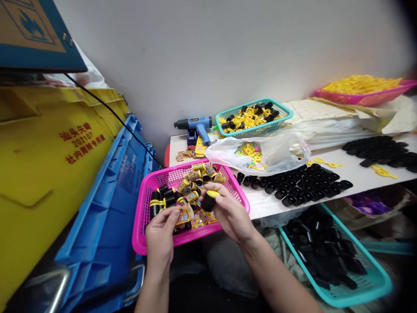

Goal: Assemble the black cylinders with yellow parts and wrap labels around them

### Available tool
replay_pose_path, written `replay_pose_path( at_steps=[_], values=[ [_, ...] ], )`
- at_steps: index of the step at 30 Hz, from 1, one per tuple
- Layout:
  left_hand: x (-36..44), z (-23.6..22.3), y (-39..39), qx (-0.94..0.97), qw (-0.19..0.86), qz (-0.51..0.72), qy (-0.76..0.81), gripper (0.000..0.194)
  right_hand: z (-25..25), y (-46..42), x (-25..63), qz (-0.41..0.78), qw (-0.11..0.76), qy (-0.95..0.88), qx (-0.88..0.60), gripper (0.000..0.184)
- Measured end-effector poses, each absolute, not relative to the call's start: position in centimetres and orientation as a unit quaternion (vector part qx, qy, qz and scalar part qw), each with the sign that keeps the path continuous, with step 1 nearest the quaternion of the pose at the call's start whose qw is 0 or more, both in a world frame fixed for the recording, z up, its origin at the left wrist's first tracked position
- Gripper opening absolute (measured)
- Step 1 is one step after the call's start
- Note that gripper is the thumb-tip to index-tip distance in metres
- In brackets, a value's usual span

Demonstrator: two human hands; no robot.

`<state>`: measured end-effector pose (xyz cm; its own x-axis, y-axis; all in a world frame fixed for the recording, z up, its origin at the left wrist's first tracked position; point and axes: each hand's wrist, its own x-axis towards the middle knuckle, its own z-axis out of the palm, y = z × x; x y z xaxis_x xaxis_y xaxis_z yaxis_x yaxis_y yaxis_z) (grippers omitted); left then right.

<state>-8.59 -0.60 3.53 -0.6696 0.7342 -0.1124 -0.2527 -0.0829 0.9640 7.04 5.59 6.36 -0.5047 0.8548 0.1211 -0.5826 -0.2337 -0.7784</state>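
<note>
Head view: small parts are being held over a pink basket point(139, 230)

The step in hand seems to be handling one wrapper point(184, 215) and one black tub point(208, 204) together; the next move is probably calling for a light pinch and a steady hold. Toward the left, a blue crate point(109, 204) is standing beside the basket. The left hand point(162, 237) is pinching the printed wrapper between thumb and forefinger, pointing forward from below. The right hand point(233, 216) is gripping the yellow-topped tub, tilted, with curled fingers, angling in from lower right. Farther right, black cups point(304, 182) are standing on the table point(260, 208).
</note>
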Motion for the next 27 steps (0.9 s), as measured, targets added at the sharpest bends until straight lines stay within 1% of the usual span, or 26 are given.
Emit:
replay_pose_path(
  at_steps=[2, 8, 12, 16, 19, 24, 27],
  values=[
    [-8.5, 3.5, -0.6, 0.210, 0.347, 0.706, 0.581, 0.032, 6.4, 5.5, 7.2, 0.769, 0.477, -0.395, -0.159, 0.029],
    [-8.2, 3.3, -0.6, 0.209, 0.352, 0.707, 0.577, 0.032, 6.0, 4.9, 7.0, 0.785, 0.458, -0.388, -0.152, 0.037],
    [-8.1, 3.6, -0.6, 0.201, 0.352, 0.710, 0.575, 0.034, 5.3, 5.3, 7.2, 0.741, 0.486, -0.429, -0.176, 0.029],
    [-7.8, 4.0, -0.6, 0.187, 0.347, 0.725, 0.565, 0.035, 4.3, 5.7, 7.5, 0.701, 0.471, -0.492, -0.212, 0.028],
    [-7.9, 3.7, -0.7, 0.203, 0.334, 0.733, 0.556, 0.030, 3.7, 5.7, 7.7, 0.673, 0.464, -0.522, -0.244, 0.030],
    [-8.6, 2.7, -0.9, 0.291, 0.301, 0.721, 0.552, 0.019, 3.3, 5.9, 8.1, 0.633, 0.437, -0.575, -0.278, 0.031],
    [-8.8, 2.7, -0.9, 0.330, 0.304, 0.709, 0.544, 0.017, 3.2, 6.3, 8.3, 0.621, 0.424, -0.594, -0.284, 0.030]
  ],
)
